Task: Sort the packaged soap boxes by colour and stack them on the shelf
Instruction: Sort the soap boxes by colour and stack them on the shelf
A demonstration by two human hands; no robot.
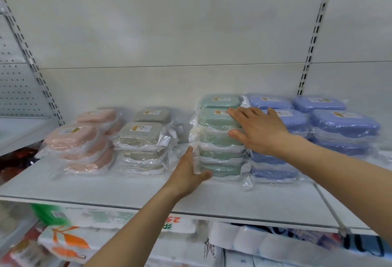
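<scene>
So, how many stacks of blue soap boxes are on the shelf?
4: front left, back left, front right, back right. The right hand partly hides the front-left one.

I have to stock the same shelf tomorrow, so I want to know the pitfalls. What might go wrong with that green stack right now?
1. The front green stack is tall and its plastic wrapping looks slippery; the boxes may slide apart if the left hand or right hand pushes unevenly.
2. It sits tight against the blue stack, so shifting it could drag those boxes out of line.
3. Loose wrapping at its base may snag on the shelf.
</scene>
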